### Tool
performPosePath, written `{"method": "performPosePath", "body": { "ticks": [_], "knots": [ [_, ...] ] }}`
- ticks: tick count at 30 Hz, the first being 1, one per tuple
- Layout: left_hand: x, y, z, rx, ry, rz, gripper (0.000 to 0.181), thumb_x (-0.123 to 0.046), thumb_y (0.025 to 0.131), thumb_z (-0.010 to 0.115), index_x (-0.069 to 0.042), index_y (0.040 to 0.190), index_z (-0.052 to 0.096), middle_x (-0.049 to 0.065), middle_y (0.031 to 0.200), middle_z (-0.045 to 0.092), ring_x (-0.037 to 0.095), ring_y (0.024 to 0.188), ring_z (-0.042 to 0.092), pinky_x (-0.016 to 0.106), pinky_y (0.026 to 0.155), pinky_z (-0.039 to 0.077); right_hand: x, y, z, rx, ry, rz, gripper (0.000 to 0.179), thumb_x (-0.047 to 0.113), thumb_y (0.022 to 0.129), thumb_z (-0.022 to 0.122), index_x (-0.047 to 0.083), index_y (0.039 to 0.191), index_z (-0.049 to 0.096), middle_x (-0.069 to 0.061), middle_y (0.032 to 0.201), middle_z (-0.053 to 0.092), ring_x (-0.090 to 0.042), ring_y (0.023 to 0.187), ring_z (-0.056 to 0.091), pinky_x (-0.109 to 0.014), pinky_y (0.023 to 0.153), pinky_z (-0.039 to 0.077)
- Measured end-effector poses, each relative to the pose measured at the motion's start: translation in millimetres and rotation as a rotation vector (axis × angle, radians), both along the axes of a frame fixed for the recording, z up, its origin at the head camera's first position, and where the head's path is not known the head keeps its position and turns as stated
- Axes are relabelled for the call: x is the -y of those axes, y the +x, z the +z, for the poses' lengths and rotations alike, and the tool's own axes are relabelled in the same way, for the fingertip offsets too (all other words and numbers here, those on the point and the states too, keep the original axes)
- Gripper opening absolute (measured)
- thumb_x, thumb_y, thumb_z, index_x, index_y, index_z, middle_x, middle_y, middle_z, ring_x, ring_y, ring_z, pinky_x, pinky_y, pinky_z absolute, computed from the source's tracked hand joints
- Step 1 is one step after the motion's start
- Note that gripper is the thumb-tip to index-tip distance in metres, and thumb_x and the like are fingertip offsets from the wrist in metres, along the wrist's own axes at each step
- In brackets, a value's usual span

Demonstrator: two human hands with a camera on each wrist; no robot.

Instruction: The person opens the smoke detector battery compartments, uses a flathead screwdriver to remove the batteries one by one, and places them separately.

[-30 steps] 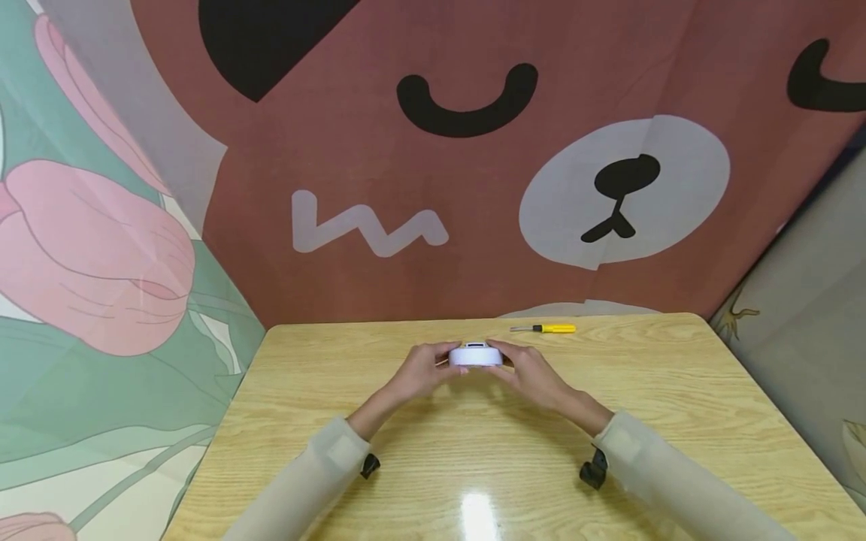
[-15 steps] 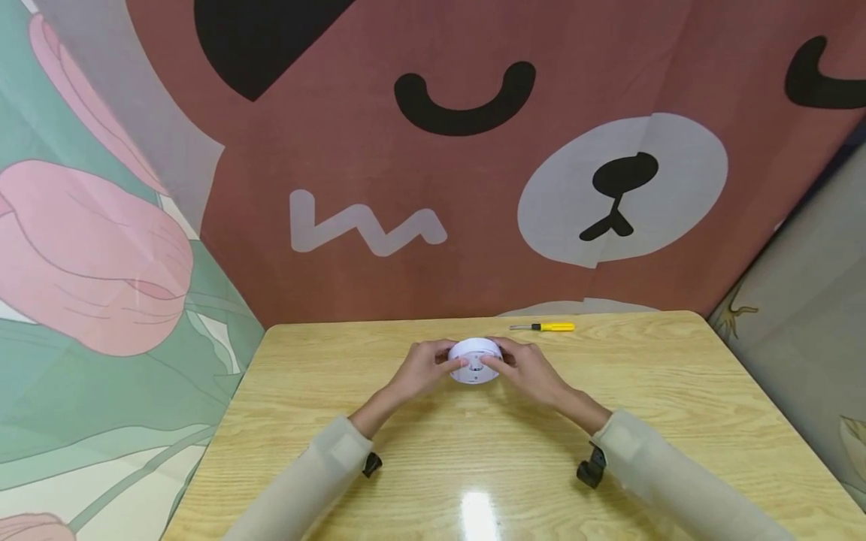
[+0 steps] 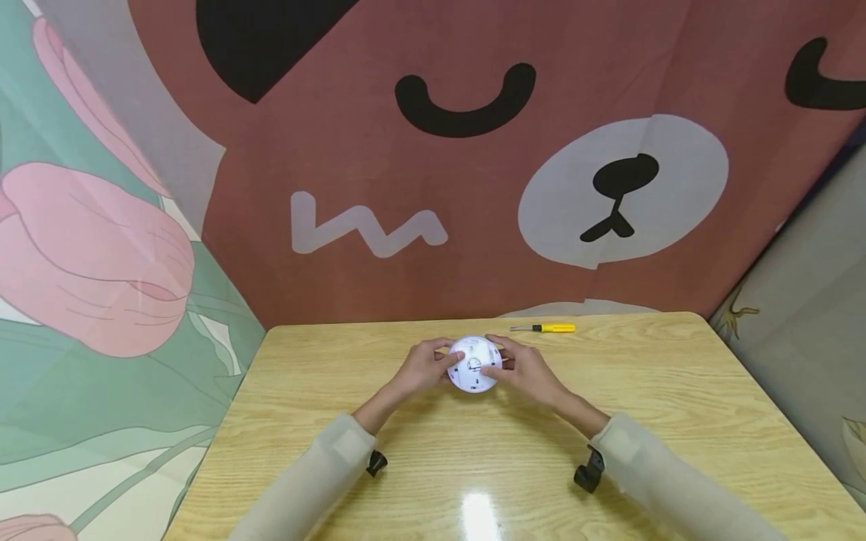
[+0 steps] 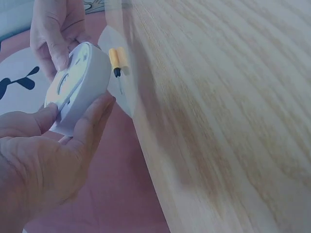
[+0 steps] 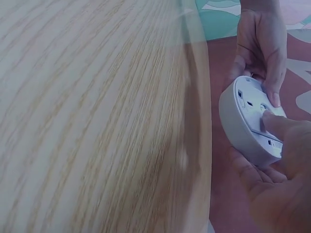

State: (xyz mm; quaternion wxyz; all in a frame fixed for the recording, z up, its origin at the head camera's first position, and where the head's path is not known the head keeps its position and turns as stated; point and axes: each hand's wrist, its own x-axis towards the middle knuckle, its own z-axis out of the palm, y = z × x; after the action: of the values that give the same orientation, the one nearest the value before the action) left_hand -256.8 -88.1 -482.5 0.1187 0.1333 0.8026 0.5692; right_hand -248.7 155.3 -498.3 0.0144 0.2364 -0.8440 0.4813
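Observation:
Between both hands is a white round plastic device (image 3: 473,381), a thick disc whose flat face has small slots and a round recess in the middle. That face is tilted up toward the head camera. My left hand (image 3: 419,367) grips its left side, thumb on the face and fingers behind the rim. On the right side my right hand (image 3: 532,370) holds it the same way, its thumb close to the central recess. In the right wrist view the device (image 5: 234,121) shows its smooth side wall and a seam across the face. The fingers behind it are partly hidden.
A screwdriver (image 3: 558,328) with a yellow handle lies near the back edge of the wooden table (image 3: 325,353), right of the device. Behind the table hangs a brown cloth (image 3: 352,289) with a bear print. A bright light reflection shows on the front of the tabletop.
The device has turned from edge-on to showing its flat slotted face to the head camera. My thumbs have shifted onto that face; both hands keep their grip in the same place.

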Motion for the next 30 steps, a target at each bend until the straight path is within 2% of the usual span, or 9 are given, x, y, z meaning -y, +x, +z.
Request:
{"method": "performPosePath", "body": {
  "ticks": [4, 8, 16, 17, 23, 24, 30],
  "knots": [
    [0.0, -1.1, -1.2, 0.007, 0.003, 0.016, 0.041, -0.017, 0.105, 0.068, -0.004, 0.144, 0.063, 0.018, 0.091, 0.079, 0.023, 0.075, 0.078, 0.052, 0.075, 0.066, 1.9, 0.8, 0.0, 0.040, -0.040, -0.016, 0.070, 0.007, 0.089, 0.086, -0.007, 0.149, 0.054, -0.027, 0.122, 0.072, -0.035, 0.103, 0.076, -0.029, 0.082, 0.065],
    [-0.4, -1.5, -1.8, 0.001, 0.011, 0.022, 0.040, -0.014, 0.105, 0.068, -0.006, 0.144, 0.063, 0.020, 0.097, 0.077, 0.023, 0.077, 0.077, 0.052, 0.074, 0.066, 4.0, 1.8, 0.0, 0.078, -0.071, -0.033, 0.070, 0.005, 0.086, 0.089, -0.008, 0.147, 0.056, -0.028, 0.120, 0.073, -0.034, 0.102, 0.077, -0.028, 0.080, 0.065],
    [-2.1, -1.1, -0.2, -0.016, -0.003, 0.026, 0.035, -0.011, 0.103, 0.070, -0.006, 0.138, 0.069, 0.023, 0.117, 0.071, 0.021, 0.081, 0.073, 0.049, 0.068, 0.067, 5.1, 4.9, -1.1, 0.241, -0.093, -0.027, 0.069, 0.010, 0.092, 0.084, -0.009, 0.150, 0.052, -0.028, 0.125, 0.072, -0.033, 0.105, 0.076, -0.028, 0.079, 0.065],
    [-2.1, -1.2, -0.4, -0.018, -0.007, 0.024, 0.034, -0.011, 0.103, 0.070, -0.006, 0.137, 0.070, 0.024, 0.119, 0.071, 0.021, 0.081, 0.073, 0.048, 0.067, 0.067, 5.9, 7.2, 2.6, 0.258, -0.094, -0.027, 0.068, 0.009, 0.092, 0.083, -0.010, 0.149, 0.052, -0.028, 0.125, 0.071, -0.034, 0.106, 0.075, -0.028, 0.079, 0.065],
    [-2.7, -2.1, -3.3, -0.026, -0.021, 0.010, 0.032, -0.010, 0.102, 0.072, -0.008, 0.134, 0.072, 0.022, 0.128, 0.069, 0.022, 0.084, 0.075, 0.042, 0.062, 0.067, 3.7, 6.9, 1.7, 0.293, -0.089, -0.006, 0.065, 0.013, 0.093, 0.083, -0.010, 0.147, 0.054, -0.025, 0.121, 0.074, -0.033, 0.107, 0.075, -0.028, 0.078, 0.064],
    [-3.1, -2.2, -3.9, -0.025, -0.022, 0.010, 0.032, -0.010, 0.102, 0.072, -0.008, 0.134, 0.072, 0.021, 0.128, 0.069, 0.023, 0.084, 0.075, 0.042, 0.062, 0.067, 2.6, 4.8, -2.5, 0.299, -0.091, -0.002, 0.066, 0.015, 0.093, 0.084, -0.009, 0.147, 0.055, -0.023, 0.120, 0.075, -0.031, 0.106, 0.075, -0.028, 0.077, 0.064],
    [-3.9, -2.3, -7.2, -0.028, -0.031, 0.018, 0.032, -0.011, 0.101, 0.073, -0.007, 0.132, 0.073, 0.022, 0.129, 0.070, 0.022, 0.083, 0.075, 0.044, 0.061, 0.066, 3.0, 5.1, -4.2, 0.369, -0.120, 0.011, 0.066, 0.015, 0.094, 0.082, -0.009, 0.149, 0.053, -0.023, 0.116, 0.076, -0.026, 0.102, 0.076, -0.032, 0.078, 0.066]
  ]
}}
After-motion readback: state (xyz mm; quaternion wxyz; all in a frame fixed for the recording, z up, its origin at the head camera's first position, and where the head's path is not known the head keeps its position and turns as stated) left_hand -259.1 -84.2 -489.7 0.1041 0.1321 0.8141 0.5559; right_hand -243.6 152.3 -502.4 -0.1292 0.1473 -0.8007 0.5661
